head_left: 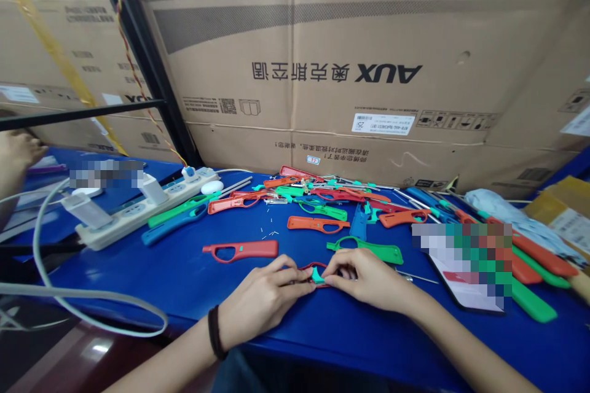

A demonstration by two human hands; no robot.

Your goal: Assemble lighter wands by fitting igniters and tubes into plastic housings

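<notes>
Near the table's front edge, my left hand [270, 295] grips a red lighter shell [318, 265], mostly hidden by the fingers. A small teal trigger [317, 276] lies in the shell between both hands. My right hand [364, 273] is closed in a pinch at the trigger's right side. Just beyond the right hand rests a green lighter shell [380, 250]. Another red shell [255, 250] lies flat to the left, beyond my left hand. An orange shell [316, 224] is farther back. A thin metal rod [419, 277] sticks out to the right of my right hand.
Across the back, a pile of lighter parts [332, 193] lies before a large cardboard box [295, 92]. A power strip [133, 212] with plugs and a white cable [39, 258] is left. A phone [465, 285] and finished-looking lighters [530, 295] lie right. Another person's hand [21, 150] shows far left.
</notes>
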